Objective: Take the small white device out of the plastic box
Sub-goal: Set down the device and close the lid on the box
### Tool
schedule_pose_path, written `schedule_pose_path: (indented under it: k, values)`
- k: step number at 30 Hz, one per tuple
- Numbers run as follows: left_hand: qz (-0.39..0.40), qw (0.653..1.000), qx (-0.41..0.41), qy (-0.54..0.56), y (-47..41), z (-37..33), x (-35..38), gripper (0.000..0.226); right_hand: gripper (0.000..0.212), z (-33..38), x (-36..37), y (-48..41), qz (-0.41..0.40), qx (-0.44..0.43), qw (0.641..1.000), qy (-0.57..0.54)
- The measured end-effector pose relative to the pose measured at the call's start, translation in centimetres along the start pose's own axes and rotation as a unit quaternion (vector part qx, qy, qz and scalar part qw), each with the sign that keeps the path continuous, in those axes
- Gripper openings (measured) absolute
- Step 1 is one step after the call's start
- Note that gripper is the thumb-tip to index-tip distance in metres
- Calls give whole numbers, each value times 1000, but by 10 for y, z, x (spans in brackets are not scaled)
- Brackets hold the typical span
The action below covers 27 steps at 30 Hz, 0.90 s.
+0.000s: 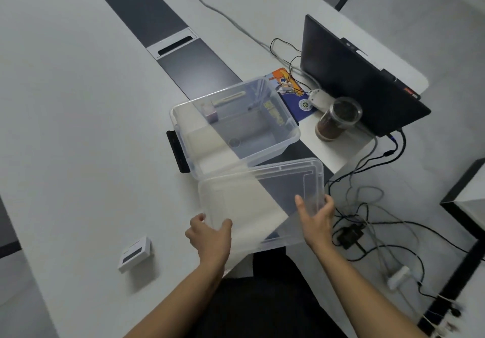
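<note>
A clear plastic box (291,138) stands open on the white table, near its front edge. Its clear lid (262,201) is off and tilted in front of the box. My left hand (210,235) grips the lid's near left corner, and my right hand (316,218) grips its right side. A small white device (135,253) with a dark screen lies on the table, left of my left arm, outside the box. Inside the box, a small pale object (211,113) rests at the far left corner.
A black clip handle (178,151) sticks out from the box's left end. A cup of dark drink (337,119), an open laptop (362,85) and a colourful mouse pad (294,93) sit to the right. Cables and a power strip (397,277) lie on the floor.
</note>
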State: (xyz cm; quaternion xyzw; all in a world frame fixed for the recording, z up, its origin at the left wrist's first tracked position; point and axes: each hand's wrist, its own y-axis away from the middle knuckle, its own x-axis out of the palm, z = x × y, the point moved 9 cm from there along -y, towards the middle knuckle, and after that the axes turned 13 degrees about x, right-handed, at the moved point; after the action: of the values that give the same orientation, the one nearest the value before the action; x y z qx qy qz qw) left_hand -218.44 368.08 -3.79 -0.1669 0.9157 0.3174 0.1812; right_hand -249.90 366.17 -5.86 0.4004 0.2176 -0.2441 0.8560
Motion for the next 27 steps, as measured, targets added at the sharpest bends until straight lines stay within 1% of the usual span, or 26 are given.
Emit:
schedule_pose_path:
  k: [3,4,6,8,10,15,17,20,24,27]
  values:
    - [12,996,92,-4,-5,-26,-16,62,95,27,-2,13,-22,-39,999,-16]
    - [15,992,124,-1,-8,-37,-22,62,93,40,-3,15,-30,-55,998,-12]
    - [4,986,167,11,-20,-60,-35,64,82,75,-4,14,-48,-98,994,15]
    - [-12,984,180,13,-40,-80,-45,62,69,116,-3,10,-56,-136,988,54]
    - [-29,984,178,-3,-63,-95,-51,51,61,156,2,0,-51,-167,980,97]
    - [-79,983,163,-18,-99,-120,-52,18,51,238,25,-37,-7,-240,951,196]
    - [-96,984,150,-25,-107,-126,-49,13,49,256,34,-52,-7,-263,937,231]
    - [-107,979,159,-67,-118,-128,-39,22,47,266,44,-64,0,-295,921,252]
    - [-117,977,157,-86,-121,-127,-27,38,45,258,51,-79,37,-295,925,236]
    - [-132,975,141,-108,-119,-125,-25,51,46,254,54,-83,39,-305,922,237]
